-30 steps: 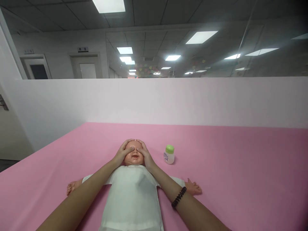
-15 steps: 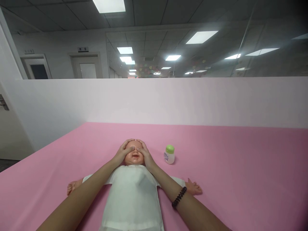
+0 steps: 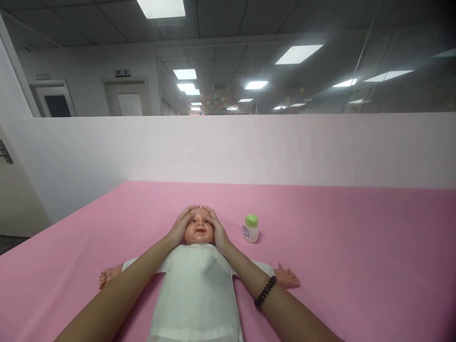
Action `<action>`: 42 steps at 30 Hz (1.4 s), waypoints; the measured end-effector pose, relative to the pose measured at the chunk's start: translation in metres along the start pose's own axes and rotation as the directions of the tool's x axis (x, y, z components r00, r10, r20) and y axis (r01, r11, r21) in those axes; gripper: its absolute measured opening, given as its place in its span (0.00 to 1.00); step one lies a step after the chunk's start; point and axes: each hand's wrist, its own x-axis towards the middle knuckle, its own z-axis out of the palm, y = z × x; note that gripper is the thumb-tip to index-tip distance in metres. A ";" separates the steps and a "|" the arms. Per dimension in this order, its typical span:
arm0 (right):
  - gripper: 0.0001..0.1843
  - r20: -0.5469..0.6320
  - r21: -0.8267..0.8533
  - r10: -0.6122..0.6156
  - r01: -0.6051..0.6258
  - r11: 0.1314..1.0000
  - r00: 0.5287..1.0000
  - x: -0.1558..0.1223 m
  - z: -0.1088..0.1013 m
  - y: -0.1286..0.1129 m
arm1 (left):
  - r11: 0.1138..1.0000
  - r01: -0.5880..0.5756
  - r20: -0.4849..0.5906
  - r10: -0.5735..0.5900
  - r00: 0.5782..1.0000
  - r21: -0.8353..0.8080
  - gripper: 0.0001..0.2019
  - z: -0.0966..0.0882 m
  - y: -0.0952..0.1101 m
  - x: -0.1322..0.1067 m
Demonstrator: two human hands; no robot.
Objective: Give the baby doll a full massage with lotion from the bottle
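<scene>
A baby doll point(image 3: 198, 280) in a white garment lies on its back on the pink surface point(image 3: 338, 256), arms spread, head away from me. My left hand point(image 3: 181, 226) cups the left side of the doll's head point(image 3: 200, 229), fingers curved over its forehead. My right hand point(image 3: 215, 228) cups the right side of the head the same way. A black bead bracelet point(image 3: 265, 291) circles my right wrist. The doll's eyes and mouth show between my thumbs.
A small white bottle with a green cap point(image 3: 251, 228) stands upright just right of the doll's head. A white partition wall point(image 3: 249, 147) runs behind the pink surface, with an office ceiling and doors beyond it.
My thumbs have slid outward from over the doll's eyes toward its temples, uncovering the eyes. Arms, doll and bottle stay where they were.
</scene>
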 end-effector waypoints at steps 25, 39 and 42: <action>0.30 -0.007 -0.086 0.009 -0.010 0.996 1.000 -0.008 0.005 -0.012 | 1.000 0.010 0.054 -0.009 0.999 -0.013 0.22 -0.001 0.004 -0.007; 0.32 0.000 -0.030 0.008 -0.008 1.000 1.000 0.000 0.001 0.000 | 1.000 -0.005 0.006 0.005 1.000 -0.021 0.22 0.000 -0.001 0.001; 0.31 0.002 -0.038 0.003 -0.003 0.999 1.000 0.000 0.001 -0.001 | 0.999 -0.003 0.025 0.004 1.000 -0.037 0.22 -0.002 -0.003 0.001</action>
